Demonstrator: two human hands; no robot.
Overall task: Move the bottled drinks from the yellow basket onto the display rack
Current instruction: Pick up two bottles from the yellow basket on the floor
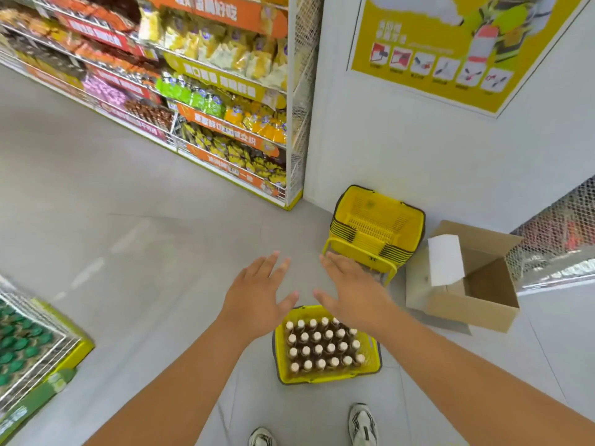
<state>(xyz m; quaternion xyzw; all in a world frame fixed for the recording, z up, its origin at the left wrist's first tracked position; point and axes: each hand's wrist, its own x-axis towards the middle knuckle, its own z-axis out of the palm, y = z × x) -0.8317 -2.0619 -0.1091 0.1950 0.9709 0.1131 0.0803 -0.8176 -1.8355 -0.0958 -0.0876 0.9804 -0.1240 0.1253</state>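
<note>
A yellow basket (280, 371) stands on the grey floor just ahead of my feet. It is packed with several upright brown bottled drinks (322, 346) with pale caps, in neat rows. My left hand (257, 291) and my right hand (351, 291) are both stretched out flat above the basket's far edge, fingers spread, holding nothing. A wire display rack (35, 346) with green-capped bottles sits at the lower left.
A stack of empty yellow baskets (376, 226) stands against the white wall, with an open cardboard box (476, 284) to its right. Snack shelves (209, 101) line the upper left. A mesh rack (560, 233) is at the right edge. My shoes (362, 424) are at the bottom.
</note>
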